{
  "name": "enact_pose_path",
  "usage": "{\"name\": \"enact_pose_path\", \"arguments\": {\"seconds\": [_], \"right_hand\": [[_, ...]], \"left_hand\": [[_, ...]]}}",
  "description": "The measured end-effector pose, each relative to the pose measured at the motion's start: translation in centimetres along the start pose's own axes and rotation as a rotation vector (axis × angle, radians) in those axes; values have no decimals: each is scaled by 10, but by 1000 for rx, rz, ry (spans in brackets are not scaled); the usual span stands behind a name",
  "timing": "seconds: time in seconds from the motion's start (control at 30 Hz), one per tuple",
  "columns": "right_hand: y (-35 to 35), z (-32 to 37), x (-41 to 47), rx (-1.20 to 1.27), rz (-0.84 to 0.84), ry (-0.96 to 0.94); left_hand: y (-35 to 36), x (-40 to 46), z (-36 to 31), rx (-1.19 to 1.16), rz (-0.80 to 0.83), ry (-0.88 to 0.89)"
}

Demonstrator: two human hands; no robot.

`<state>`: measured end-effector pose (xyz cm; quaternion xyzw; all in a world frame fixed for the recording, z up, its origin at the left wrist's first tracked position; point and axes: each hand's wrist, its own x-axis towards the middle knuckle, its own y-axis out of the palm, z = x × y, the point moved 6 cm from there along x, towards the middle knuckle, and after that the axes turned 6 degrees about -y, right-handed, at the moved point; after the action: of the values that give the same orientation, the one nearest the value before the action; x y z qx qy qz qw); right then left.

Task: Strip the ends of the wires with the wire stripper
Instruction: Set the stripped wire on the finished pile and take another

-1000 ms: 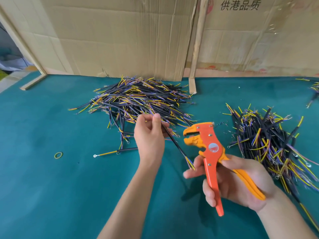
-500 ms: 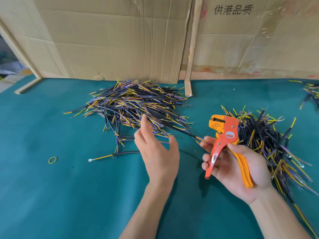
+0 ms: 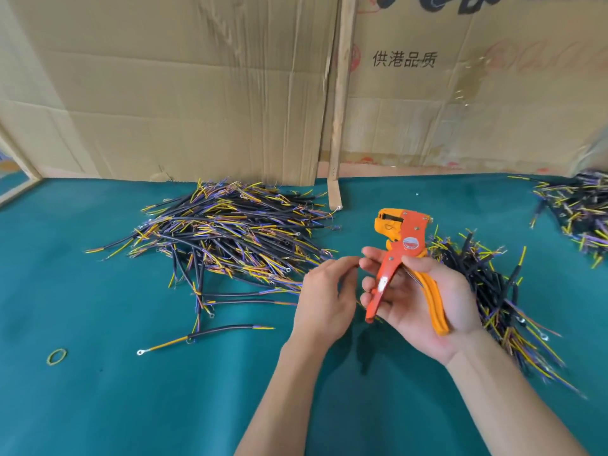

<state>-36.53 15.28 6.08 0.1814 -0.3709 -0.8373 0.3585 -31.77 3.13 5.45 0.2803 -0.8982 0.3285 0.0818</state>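
Now the right hand [image 3: 424, 301] lies palm-up above the green table [image 3: 98, 406], fingers loosely curled round the orange wire stripper [image 3: 399, 255], whose head points up and away and whose handles are spread apart across the palm. The left hand [image 3: 324, 297] sits just beside it, fingers bent with the tips drawn toward the thumb near the right fingertips; whether it pinches a wire there is too blurred to tell. A big pile of wires [image 3: 230, 235] lies behind the left hand, a second pile [image 3: 487, 284] behind the right hand, a third [image 3: 579, 209] at the far right edge. One loose wire [image 3: 204, 335] lies apart on the table, near a small rubber band [image 3: 56, 356]. Compared with half a second ago, the left hand has closed from an open spread and moved right to meet the right hand, and the black wire then stretched between them no longer shows.
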Motion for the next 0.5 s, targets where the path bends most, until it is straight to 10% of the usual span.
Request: {"name": "enact_pose_path", "arguments": {"seconds": [0.23, 0.5], "right_hand": [[-1, -6, 50, 89, -58, -59], [-31, -22, 70, 101, -90, -51]], "left_hand": [[-13, 26, 17, -54, -306, -147], [-4, 37, 34, -157, -219, -234]]}}
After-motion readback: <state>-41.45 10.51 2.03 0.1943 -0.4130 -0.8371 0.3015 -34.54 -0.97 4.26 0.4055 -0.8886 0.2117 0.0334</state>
